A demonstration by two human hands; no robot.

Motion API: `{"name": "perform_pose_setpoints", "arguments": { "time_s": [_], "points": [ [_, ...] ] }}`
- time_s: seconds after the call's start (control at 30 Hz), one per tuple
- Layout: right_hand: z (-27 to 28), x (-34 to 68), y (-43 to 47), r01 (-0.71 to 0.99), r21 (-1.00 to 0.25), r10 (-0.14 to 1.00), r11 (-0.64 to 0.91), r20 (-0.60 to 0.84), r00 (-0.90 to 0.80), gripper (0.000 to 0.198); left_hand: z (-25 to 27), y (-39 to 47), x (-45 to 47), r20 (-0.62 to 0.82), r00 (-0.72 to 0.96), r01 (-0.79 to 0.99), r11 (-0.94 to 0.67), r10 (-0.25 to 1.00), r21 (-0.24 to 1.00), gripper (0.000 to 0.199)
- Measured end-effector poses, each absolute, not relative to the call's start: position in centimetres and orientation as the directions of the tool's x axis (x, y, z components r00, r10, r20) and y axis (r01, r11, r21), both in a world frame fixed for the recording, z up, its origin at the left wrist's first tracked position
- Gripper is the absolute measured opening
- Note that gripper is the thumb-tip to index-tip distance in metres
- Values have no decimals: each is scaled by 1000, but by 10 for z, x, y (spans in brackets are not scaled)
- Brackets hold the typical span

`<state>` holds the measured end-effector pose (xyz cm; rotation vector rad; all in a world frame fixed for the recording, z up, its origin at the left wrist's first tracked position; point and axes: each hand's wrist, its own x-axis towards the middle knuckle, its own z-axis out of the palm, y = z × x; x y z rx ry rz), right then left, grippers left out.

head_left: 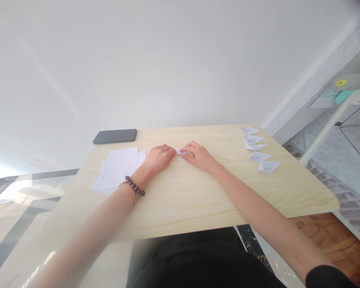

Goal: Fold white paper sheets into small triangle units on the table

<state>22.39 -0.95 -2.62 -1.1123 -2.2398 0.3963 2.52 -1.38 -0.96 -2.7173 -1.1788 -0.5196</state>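
Observation:
A small folded piece of white paper (180, 151) lies at the middle of the wooden table (186, 204), mostly covered by my fingers. My left hand (160, 158) is closed on its left end, fingers pressed together against the tabletop. From the other side, my right hand (198, 155) grips the paper's right part between thumb and fingers. A loose stack of white paper sheets (120, 168) lies just left of my left hand. Off to the right, several folded white paper shapes (259, 156) stand in a column along the table's side.
A dark phone (115, 136) lies at the table's back left corner. The white wall (168, 64) rises directly behind the table's far edge. To the right is a pale metal frame (324, 132) with a teal and yellow joint.

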Motion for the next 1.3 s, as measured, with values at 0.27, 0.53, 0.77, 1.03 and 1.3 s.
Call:
{"name": "perform_pose_setpoints", "arguments": {
  "time_s": [0.27,0.53,0.77,1.03,1.3],
  "points": [
    [-27,218,-7,652,-337,706,679,542,-455,21,-9,-12,24,512,661,651,-759,549,-26,20],
    [-24,216,-10,611,-312,648,728,604,-463,19,-10,-11,24,580,612,651,-759,539,19,13],
    [-23,213,-12,603,-315,643,733,610,-464,13,-8,-12,26,590,611,649,-761,528,8,12],
    [-22,212,-14,605,-311,643,733,608,-466,10,-7,-13,26,597,617,639,-769,513,0,12],
    [-21,212,-15,594,-308,633,743,612,-475,9,-8,-12,25,603,619,630,-777,502,0,11]
  ]
}}
